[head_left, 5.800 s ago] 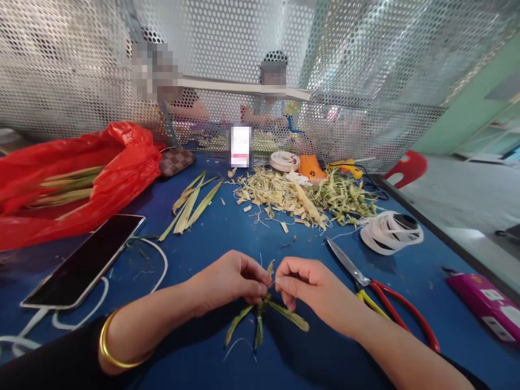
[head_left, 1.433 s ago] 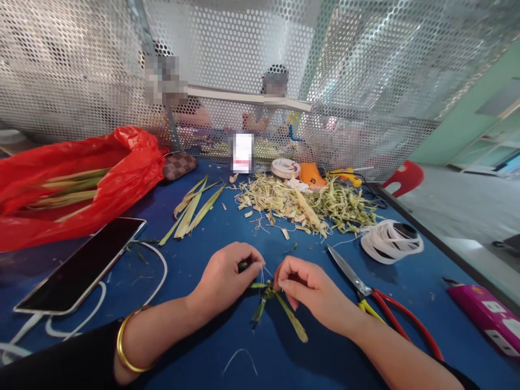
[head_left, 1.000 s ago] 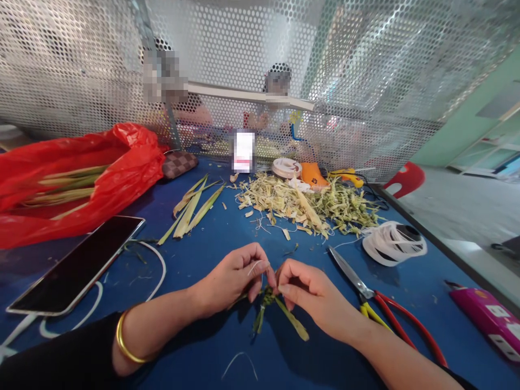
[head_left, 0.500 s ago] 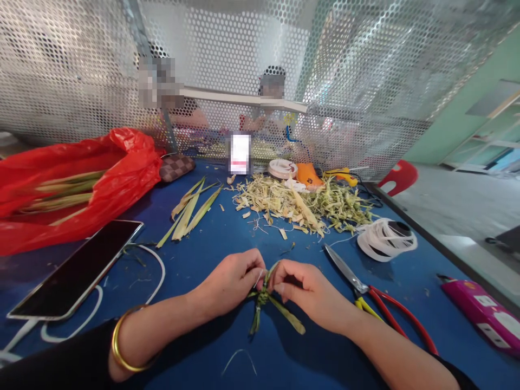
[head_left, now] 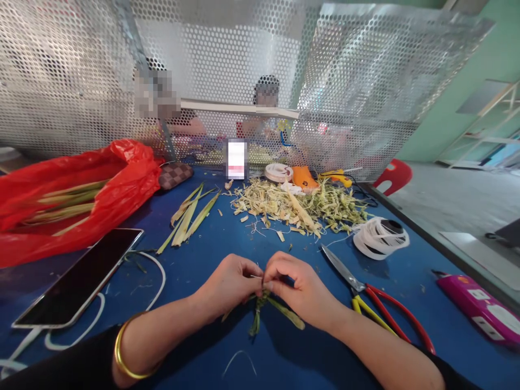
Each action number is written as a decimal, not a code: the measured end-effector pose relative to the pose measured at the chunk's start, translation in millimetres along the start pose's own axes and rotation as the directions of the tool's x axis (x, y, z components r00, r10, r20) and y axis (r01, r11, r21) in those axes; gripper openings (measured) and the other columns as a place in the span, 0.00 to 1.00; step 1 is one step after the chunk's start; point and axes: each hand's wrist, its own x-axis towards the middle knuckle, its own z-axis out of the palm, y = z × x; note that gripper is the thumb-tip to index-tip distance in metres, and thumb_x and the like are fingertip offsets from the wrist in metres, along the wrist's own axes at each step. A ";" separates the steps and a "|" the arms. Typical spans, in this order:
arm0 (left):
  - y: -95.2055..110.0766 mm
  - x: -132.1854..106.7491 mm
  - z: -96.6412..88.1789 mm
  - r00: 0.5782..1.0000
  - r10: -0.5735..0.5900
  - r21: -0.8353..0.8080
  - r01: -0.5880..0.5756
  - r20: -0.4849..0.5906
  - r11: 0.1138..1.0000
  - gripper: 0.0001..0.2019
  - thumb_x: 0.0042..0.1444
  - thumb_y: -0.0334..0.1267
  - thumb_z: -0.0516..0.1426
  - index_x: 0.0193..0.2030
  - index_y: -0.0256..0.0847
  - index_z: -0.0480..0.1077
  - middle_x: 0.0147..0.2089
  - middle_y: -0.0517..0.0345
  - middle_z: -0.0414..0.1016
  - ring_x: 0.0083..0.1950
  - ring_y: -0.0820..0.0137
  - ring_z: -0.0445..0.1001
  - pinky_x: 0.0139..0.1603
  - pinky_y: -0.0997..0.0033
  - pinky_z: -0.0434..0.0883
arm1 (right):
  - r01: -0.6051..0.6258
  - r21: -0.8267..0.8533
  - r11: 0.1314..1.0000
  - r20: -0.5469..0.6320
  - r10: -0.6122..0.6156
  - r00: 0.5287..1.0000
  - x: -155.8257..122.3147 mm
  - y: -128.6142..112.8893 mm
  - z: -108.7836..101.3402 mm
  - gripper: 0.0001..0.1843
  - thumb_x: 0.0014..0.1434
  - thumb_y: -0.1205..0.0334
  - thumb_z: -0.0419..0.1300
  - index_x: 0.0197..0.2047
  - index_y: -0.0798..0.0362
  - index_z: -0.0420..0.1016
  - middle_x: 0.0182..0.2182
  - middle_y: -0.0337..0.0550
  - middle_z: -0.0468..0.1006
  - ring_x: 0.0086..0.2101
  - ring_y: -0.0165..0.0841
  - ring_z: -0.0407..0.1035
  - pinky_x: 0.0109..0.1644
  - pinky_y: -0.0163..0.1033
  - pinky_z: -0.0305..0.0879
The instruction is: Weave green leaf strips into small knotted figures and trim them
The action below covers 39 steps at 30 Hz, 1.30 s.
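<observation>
My left hand [head_left: 231, 283] and my right hand [head_left: 296, 288] meet fingertip to fingertip low over the blue table [head_left: 227, 238]. Both are closed in a pinch on a small bundle of green leaf strips [head_left: 264, 311] and a thin white thread wound around it. The strips' loose ends fan out below my fingers onto the table. A gold bangle [head_left: 122, 352] circles my left wrist. A short loose thread [head_left: 239, 358] lies just in front of the bundle.
Scissors with red and yellow handles [head_left: 369, 295] and a spool of white thread [head_left: 379, 238] lie right. A pile of leaf trimmings [head_left: 300, 203], longer leaf strips [head_left: 190, 214], a red bag of stalks [head_left: 73, 195], a phone on a cable [head_left: 79, 279], a pink box [head_left: 477, 309]. People sit behind the perforated screen [head_left: 244, 81].
My fingertips have drawn closer together over the bundle's knot. The view has shifted down and slightly left.
</observation>
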 end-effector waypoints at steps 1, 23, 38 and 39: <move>-0.2 0.0 -0.1 1.000 0.005 -0.003 -0.005 0.007 1.000 0.09 0.43 0.39 0.57 0.18 0.37 0.69 0.14 0.67 0.59 0.18 0.78 0.55 0.20 0.76 0.51 | -0.024 -0.013 1.000 -0.017 0.024 1.000 0.1 1.1 0.8 0.07 0.55 0.71 0.58 0.27 0.53 0.70 0.28 0.37 0.68 0.29 0.27 0.63 0.34 0.33 0.59; 0.6 -3.4 3.2 0.998 0.037 -0.030 -0.039 -0.055 0.999 0.13 0.49 0.45 0.57 0.25 0.36 0.72 0.15 0.68 0.58 0.19 0.77 0.53 0.21 0.75 0.50 | -0.206 0.145 0.968 -0.064 0.217 0.974 -0.2 5.3 -5.8 0.11 0.60 0.64 0.53 0.43 0.51 0.74 0.38 0.40 0.74 0.24 0.25 0.67 0.33 0.34 0.65; -2.4 0.8 -1.6 0.990 -0.056 -0.221 0.027 -0.127 0.975 0.11 0.42 0.41 0.63 0.29 0.35 0.76 0.18 0.65 0.68 0.17 0.81 0.56 0.19 0.78 0.52 | 0.032 -0.289 0.957 0.021 -0.027 0.999 -6.3 7.5 -5.6 0.07 0.59 0.67 0.57 0.29 0.53 0.70 0.27 0.36 0.69 0.28 0.27 0.64 0.32 0.31 0.55; -1.6 0.8 -2.0 0.989 -0.066 -0.227 0.035 -0.130 0.973 0.10 0.41 0.41 0.63 0.29 0.36 0.75 0.17 0.66 0.67 0.16 0.81 0.56 0.18 0.78 0.52 | 0.064 -0.307 0.950 0.048 -0.052 0.998 -6.8 6.5 -5.8 0.07 0.60 0.67 0.57 0.30 0.53 0.70 0.27 0.36 0.70 0.28 0.27 0.64 0.32 0.32 0.55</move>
